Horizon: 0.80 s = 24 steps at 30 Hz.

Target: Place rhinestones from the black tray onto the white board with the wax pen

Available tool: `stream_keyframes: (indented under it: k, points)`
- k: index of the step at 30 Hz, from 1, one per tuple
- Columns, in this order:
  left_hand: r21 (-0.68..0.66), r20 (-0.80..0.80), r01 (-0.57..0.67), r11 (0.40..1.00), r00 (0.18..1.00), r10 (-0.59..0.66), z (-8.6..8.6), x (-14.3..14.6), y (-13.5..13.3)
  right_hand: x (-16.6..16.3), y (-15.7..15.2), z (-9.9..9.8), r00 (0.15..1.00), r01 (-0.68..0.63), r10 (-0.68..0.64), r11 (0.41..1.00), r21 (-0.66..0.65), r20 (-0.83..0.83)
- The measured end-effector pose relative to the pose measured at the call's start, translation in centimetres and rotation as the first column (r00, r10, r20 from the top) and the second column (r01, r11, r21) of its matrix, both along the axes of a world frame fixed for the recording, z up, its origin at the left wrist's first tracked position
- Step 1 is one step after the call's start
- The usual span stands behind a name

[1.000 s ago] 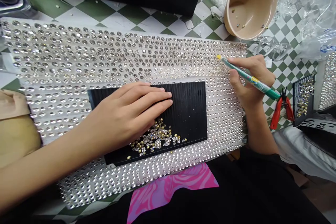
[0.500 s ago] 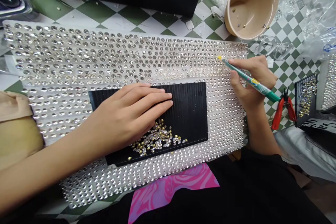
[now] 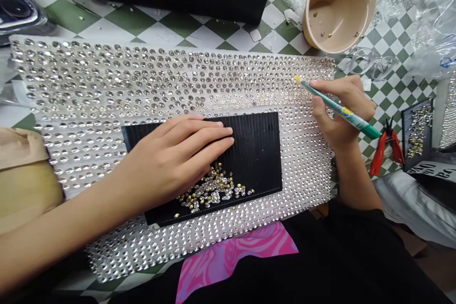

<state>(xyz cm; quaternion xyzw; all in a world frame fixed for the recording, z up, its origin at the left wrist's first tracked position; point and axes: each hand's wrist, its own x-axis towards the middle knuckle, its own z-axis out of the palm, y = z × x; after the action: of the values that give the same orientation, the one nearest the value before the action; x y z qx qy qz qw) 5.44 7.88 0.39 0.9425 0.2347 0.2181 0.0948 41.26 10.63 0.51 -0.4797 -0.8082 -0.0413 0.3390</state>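
A wide white sheet [image 3: 107, 85] covered in rows of clear rhinestones lies across the table. On it rests a black ridged tray [image 3: 256, 152] with a heap of loose gold-backed rhinestones [image 3: 213, 190]. My left hand [image 3: 178, 152] lies flat on the tray, fingers stretched out together. My right hand [image 3: 338, 109] grips a green pen [image 3: 338, 109] with a yellow tip, and the tip touches the sheet near its upper right corner.
A tan bowl [image 3: 338, 4] with a few stones stands tilted at the back right. Red pliers [image 3: 384, 147] and a second black tray with stones [image 3: 416, 133] lie at the right. Clear plastic bags fill the far right corner. A black box sits at the back.
Both hands stay where they were; only the camera has shifted slightly.
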Motion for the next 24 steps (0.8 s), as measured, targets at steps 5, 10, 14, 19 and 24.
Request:
stream_keyframes:
  k: [5,10,14,19,24]
  points:
    - [-0.066,0.030,-0.040,0.997,0.999,0.042,-0.7,-0.3,-0.5,-0.2,0.1,0.0,1.000,0.010,-0.011,0.999,-0.039,-0.006]
    - [-0.132,0.006,-0.021,0.991,1.000,0.022,-1.0,-0.6,-0.6,-0.3,-0.1,0.2,0.994,0.075,-0.068,0.994,-0.084,0.081]
    - [-0.066,0.031,-0.034,0.997,0.999,0.036,-1.3,-0.5,-0.7,-0.4,-0.2,0.2,0.999,0.044,-0.043,0.996,-0.075,0.025]
    - [-0.032,0.021,-0.029,0.999,0.999,0.029,-1.0,-0.3,-0.4,-0.4,0.0,0.1,0.999,-0.014,0.014,1.000,-0.021,-0.029]
    - [0.002,0.005,0.007,1.000,1.000,-0.007,-0.5,-0.3,0.0,-0.2,-0.1,0.1,0.998,0.059,-0.060,0.997,-0.053,-0.025]
